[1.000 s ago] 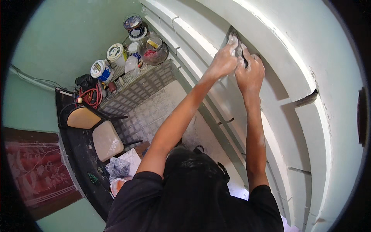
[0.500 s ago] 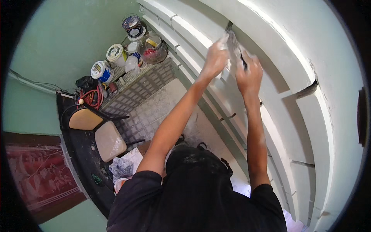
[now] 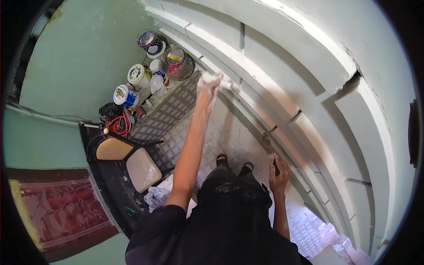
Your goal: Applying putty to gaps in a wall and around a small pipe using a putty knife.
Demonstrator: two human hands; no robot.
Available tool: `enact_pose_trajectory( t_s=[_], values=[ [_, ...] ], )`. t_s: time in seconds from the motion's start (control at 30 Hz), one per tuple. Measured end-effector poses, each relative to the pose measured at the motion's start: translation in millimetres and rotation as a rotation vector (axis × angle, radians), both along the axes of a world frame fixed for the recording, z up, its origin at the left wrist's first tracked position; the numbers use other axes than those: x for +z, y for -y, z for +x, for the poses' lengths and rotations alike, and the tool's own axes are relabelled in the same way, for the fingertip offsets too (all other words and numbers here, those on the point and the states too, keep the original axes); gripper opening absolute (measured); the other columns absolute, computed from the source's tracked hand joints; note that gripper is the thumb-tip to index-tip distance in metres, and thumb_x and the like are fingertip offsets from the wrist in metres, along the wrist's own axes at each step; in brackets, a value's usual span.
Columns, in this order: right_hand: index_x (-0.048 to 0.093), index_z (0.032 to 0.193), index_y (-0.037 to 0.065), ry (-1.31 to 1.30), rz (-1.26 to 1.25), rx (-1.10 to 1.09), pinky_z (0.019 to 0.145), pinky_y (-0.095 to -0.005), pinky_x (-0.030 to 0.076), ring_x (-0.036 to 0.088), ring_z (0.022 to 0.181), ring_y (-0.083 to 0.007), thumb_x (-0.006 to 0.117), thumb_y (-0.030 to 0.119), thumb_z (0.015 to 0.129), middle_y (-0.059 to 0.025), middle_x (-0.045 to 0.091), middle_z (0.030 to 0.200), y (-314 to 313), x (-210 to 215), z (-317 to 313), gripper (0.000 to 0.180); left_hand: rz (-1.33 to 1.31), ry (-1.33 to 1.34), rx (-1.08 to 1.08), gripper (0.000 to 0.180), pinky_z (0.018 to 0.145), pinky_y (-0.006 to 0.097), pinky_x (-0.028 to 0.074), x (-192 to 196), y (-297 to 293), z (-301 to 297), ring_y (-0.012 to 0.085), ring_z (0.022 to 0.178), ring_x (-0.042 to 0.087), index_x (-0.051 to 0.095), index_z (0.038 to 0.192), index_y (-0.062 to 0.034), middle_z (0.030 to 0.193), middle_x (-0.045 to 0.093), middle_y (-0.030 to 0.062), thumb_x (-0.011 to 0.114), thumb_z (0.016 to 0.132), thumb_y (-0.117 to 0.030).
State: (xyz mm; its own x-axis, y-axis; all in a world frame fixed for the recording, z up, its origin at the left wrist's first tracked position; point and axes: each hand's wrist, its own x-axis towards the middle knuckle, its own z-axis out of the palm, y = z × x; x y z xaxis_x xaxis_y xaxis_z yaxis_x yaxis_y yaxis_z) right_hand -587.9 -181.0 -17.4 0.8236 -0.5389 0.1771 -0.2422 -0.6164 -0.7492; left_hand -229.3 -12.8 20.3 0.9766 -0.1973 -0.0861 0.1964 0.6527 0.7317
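Left hand (image 3: 209, 85) raised, fingers closed around a pale rag or pad (image 3: 225, 84), pressed flat to the white moulding (image 3: 282, 88) for reach. Right hand (image 3: 278, 174) lowered, gripping a dark-handled scraper (image 3: 274, 164) against the ledge, kept ready. Paint tubs (image 3: 132, 86) clustered below.

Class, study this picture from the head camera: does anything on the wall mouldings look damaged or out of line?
Yes. On the upper right, the white moulding band has a dark broken gap where two sections fail to meet. Smaller dark chips mark the lower band, near the right hand. The left hand is coated white.
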Motion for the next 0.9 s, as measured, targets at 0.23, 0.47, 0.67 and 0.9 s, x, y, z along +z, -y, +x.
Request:
enact_pose_trajectory(
  t_s=[0.23, 0.47, 0.67, 0.9],
  values=[
    [0.065, 0.12, 0.003, 0.033, 0.021, 0.05, 0.072, -0.0412, 0.049, 0.061, 0.081, -0.0346, 0.064, 0.007, 0.084, -0.0169, 0.058, 0.089, 5, -13, -9, 0.036, 1.116, 0.425, 0.28, 0.031, 0.08, 0.037, 0.052, 76, 55, 49, 0.0277, 0.095, 0.065, 0.059, 0.109, 0.0052, 0.102, 0.065, 0.0186, 0.071, 0.086, -0.013],
    [0.065, 0.121, 0.005, -0.037, 0.043, -0.113, 0.07, -0.0404, 0.048, 0.059, 0.077, -0.0322, 0.064, 0.008, 0.084, -0.0157, 0.057, 0.085, -30, -8, -23, 0.037, 1.331, 1.188, 0.091, 0.034, 0.08, 0.049, 0.048, 23, 38, 81, 0.0437, 0.094, 0.059, 0.059, 0.119, -0.0001, 0.103, 0.057, 0.0267, 0.061, 0.093, -0.021],
    [0.065, 0.123, 0.006, -0.151, 0.086, -0.18, 0.072, -0.0406, 0.049, 0.061, 0.079, -0.0333, 0.062, 0.012, 0.086, -0.0163, 0.059, 0.087, -92, -6, -8, 0.038, 1.409, 1.119, 0.087, 0.029, 0.075, 0.049, 0.051, 36, 39, 93, 0.0429, 0.087, 0.063, 0.057, 0.111, 0.0016, 0.1, 0.058, 0.0264, 0.06, 0.093, -0.021],
    [0.067, 0.114, -0.001, -0.004, 0.087, -0.299, 0.067, -0.0366, 0.048, 0.06, 0.074, -0.0295, 0.065, 0.01, 0.084, -0.0157, 0.059, 0.084, -140, 5, -5, 0.032, 1.495, 1.394, 0.138, 0.022, 0.068, 0.046, 0.056, 28, 25, 86, 0.0425, 0.08, 0.065, 0.06, 0.102, 0.0058, 0.101, 0.06, 0.0286, 0.056, 0.092, -0.014]
  ],
)
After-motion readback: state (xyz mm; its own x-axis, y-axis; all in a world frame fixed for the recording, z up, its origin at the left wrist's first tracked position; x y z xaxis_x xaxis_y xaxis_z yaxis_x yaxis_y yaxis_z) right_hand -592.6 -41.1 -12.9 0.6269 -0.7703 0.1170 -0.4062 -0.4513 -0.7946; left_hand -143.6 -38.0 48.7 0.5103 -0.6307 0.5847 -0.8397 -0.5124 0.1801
